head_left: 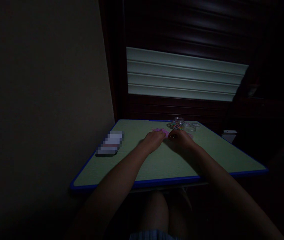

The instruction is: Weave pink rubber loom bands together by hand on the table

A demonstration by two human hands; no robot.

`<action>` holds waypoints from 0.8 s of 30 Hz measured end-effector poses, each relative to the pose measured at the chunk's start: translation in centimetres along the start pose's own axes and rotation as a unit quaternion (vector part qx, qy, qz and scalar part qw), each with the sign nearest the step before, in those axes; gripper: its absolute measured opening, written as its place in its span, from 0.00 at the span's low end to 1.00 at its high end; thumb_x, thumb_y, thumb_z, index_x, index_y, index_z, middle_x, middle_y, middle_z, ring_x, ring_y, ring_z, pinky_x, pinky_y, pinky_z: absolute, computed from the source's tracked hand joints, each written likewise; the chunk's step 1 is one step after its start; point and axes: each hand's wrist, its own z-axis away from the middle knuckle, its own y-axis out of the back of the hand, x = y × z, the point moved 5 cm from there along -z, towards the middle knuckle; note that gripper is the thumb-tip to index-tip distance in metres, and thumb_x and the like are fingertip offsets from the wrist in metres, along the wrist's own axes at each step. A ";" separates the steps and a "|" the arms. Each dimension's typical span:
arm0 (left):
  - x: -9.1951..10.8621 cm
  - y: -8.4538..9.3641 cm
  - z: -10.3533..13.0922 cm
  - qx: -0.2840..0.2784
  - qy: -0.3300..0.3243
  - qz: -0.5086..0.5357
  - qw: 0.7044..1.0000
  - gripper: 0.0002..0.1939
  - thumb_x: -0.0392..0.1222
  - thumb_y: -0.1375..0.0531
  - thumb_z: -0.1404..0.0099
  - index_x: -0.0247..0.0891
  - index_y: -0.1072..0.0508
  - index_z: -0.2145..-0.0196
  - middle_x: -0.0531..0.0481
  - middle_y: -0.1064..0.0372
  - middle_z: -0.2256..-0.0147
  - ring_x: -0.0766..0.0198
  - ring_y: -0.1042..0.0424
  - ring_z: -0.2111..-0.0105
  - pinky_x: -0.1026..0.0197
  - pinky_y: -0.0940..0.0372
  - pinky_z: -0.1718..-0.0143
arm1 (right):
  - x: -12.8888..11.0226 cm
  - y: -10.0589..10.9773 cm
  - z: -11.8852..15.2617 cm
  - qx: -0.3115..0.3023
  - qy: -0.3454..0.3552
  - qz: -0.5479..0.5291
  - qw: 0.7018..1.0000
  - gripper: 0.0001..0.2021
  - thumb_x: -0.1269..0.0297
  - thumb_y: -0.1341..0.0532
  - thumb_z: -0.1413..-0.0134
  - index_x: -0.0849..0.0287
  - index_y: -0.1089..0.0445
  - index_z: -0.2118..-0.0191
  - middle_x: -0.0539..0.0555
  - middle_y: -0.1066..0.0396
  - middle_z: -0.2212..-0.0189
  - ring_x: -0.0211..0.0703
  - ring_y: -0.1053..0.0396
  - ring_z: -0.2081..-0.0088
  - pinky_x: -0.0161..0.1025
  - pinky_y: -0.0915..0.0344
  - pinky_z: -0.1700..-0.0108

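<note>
Over the middle of the pale green table [132,166], my left hand [154,140] is closed, its fingertips up against a pink stringy-looking thing [165,131]. A short gap to the right, my right hand [181,139] curls with thumb and fingers pinched together. What either pinch holds is too dark and small to make out. Just beyond the right hand stands a clear jar [178,124] with many small coloured rings or bands inside. Beside it is a clear round container [191,128], partly hidden by that hand.
Near the table's left edge lies a blurred-out flat object [110,143]. A clear round lid-like piece [196,125] rests at the back right. The table has a blue rim [166,181]. A wall [57,83] rises on the left, and dark slatted panels stand behind.
</note>
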 end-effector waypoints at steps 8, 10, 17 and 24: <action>0.2 0.5 0.2 0.018 -0.003 0.006 1.000 0.11 0.37 0.54 0.34 0.37 0.34 0.59 0.46 0.33 0.58 0.61 0.33 0.57 0.62 0.39 0.59 | -0.8 0.3 0.5 0.009 -0.030 -0.016 0.999 0.13 0.58 0.44 0.49 0.61 0.31 0.61 0.52 0.30 0.74 0.34 0.36 0.77 0.30 0.44 0.76; 0.3 0.5 0.2 0.017 -0.003 0.003 1.000 0.11 0.37 0.54 0.34 0.37 0.34 0.60 0.47 0.32 0.59 0.61 0.33 0.58 0.62 0.39 0.60 | -0.8 0.2 0.5 0.003 -0.028 -0.014 1.000 0.12 0.61 0.44 0.50 0.61 0.30 0.62 0.53 0.29 0.74 0.35 0.35 0.76 0.30 0.43 0.75; 0.2 0.3 0.2 0.014 -0.009 -0.007 1.000 0.11 0.36 0.54 0.35 0.37 0.33 0.62 0.48 0.32 0.61 0.62 0.33 0.61 0.62 0.39 0.63 | -0.3 0.2 0.1 0.007 -0.008 0.008 1.000 0.08 0.68 0.44 0.52 0.62 0.28 0.66 0.54 0.28 0.72 0.38 0.33 0.73 0.32 0.41 0.71; 0.4 0.6 0.2 0.011 -0.007 -0.009 1.000 0.12 0.36 0.54 0.35 0.38 0.34 0.59 0.47 0.32 0.59 0.62 0.33 0.59 0.62 0.39 0.61 | -0.5 0.4 0.0 0.014 -0.016 0.019 1.000 0.09 0.67 0.44 0.50 0.63 0.27 0.67 0.56 0.26 0.71 0.40 0.31 0.71 0.34 0.40 0.69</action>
